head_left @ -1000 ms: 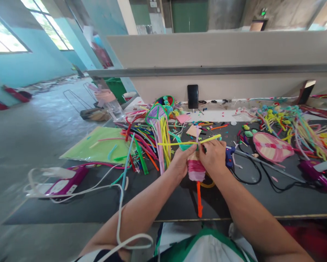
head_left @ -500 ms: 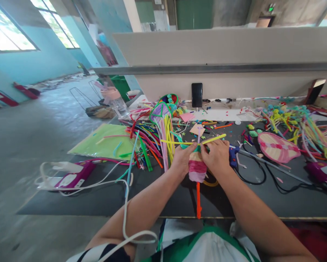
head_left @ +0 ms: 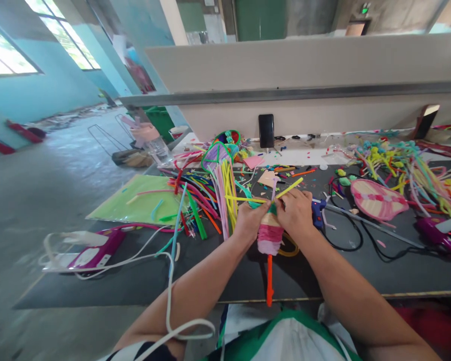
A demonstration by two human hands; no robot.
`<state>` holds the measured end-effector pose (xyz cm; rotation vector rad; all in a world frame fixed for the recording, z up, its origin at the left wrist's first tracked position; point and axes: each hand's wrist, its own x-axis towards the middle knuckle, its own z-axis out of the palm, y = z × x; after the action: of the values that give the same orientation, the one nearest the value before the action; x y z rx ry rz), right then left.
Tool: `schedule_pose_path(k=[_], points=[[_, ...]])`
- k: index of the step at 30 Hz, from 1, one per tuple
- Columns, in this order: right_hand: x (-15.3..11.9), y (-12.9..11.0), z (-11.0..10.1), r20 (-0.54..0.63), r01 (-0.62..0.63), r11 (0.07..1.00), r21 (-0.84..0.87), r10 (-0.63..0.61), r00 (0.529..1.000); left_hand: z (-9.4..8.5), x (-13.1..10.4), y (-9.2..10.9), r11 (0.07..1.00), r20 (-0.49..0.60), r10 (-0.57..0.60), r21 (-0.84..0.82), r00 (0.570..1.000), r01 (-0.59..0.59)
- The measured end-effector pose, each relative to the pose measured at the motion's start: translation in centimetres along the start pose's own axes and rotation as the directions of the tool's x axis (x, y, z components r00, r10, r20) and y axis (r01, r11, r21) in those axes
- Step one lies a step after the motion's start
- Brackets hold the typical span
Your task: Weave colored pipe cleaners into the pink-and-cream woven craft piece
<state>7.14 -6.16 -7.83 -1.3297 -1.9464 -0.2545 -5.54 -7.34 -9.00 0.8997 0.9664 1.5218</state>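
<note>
Both hands meet at the top of a small craft piece [head_left: 269, 234] banded in green, cream, dark pink and light pink. An orange stem [head_left: 269, 281] hangs below it, and a lilac tip shows above. My left hand [head_left: 249, 219] pinches its left side, where a yellow pipe cleaner [head_left: 246, 199] sticks out leftward. My right hand [head_left: 295, 213] is closed at the other side, with the yellow strip's right part [head_left: 290, 188] slanting up past its fingers. The exact contact under the fingertips is hidden.
Bundled pipe cleaners [head_left: 225, 195] and a green plastic packet [head_left: 135, 203] lie left. A phone [head_left: 266, 131] leans at the back. To the right are a blue glue gun [head_left: 317, 213], a pink leaf-shaped piece [head_left: 378, 199], cables and a purple power strip [head_left: 441, 235].
The yellow pipe cleaner's right part now slants more steeply upward, and its two sides form a shallow V. The whole view has shifted slightly.
</note>
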Motion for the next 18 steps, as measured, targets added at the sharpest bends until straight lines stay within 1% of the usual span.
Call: schedule_pose_path(k=[2,4,7,9,10,12,15,16,18], points=[[0.0,0.1,0.0,0.005,0.014,1.000,-0.001,-0.014,1.000,0.1,0.0,-0.2,0.999,0.041,0.044,0.026,0.998,-0.045],[0.1,0.2,0.1,0.021,0.020,1.000,-0.002,-0.020,1.000,0.2,0.0,-0.3,0.997,0.048,0.068,0.044,0.997,-0.070],[0.4,0.3,0.2,0.035,-0.030,0.999,0.022,0.030,0.999,0.3,0.0,-0.4,0.999,0.006,0.033,0.022,0.999,-0.034],[0.5,0.4,0.2,0.002,-0.090,0.995,0.039,0.090,0.996,0.3,0.1,-0.4,1.000,-0.005,-0.007,-0.027,1.000,0.007],[0.5,0.4,0.1,-0.018,-0.099,0.994,0.056,0.100,0.995,0.2,0.2,-0.3,0.999,0.003,-0.014,-0.045,1.000,0.014],[0.5,0.2,0.1,-0.037,-0.053,0.994,0.100,0.057,0.998,0.1,0.3,-0.3,0.998,0.013,-0.002,-0.055,1.000,0.003],[0.2,-0.3,0.4,-0.011,0.057,0.984,0.168,-0.056,0.998,0.0,0.2,-0.2,0.996,0.062,0.027,-0.083,0.998,-0.022],[0.1,-0.5,0.6,-0.008,0.063,0.980,0.187,-0.063,0.998,0.0,0.1,-0.1,0.996,0.082,0.023,-0.090,0.996,-0.016],[0.0,-0.7,1.1,-0.028,0.026,0.969,0.247,-0.020,0.999,0.0,-0.2,-0.1,0.996,0.122,0.013,-0.089,0.992,-0.002]])
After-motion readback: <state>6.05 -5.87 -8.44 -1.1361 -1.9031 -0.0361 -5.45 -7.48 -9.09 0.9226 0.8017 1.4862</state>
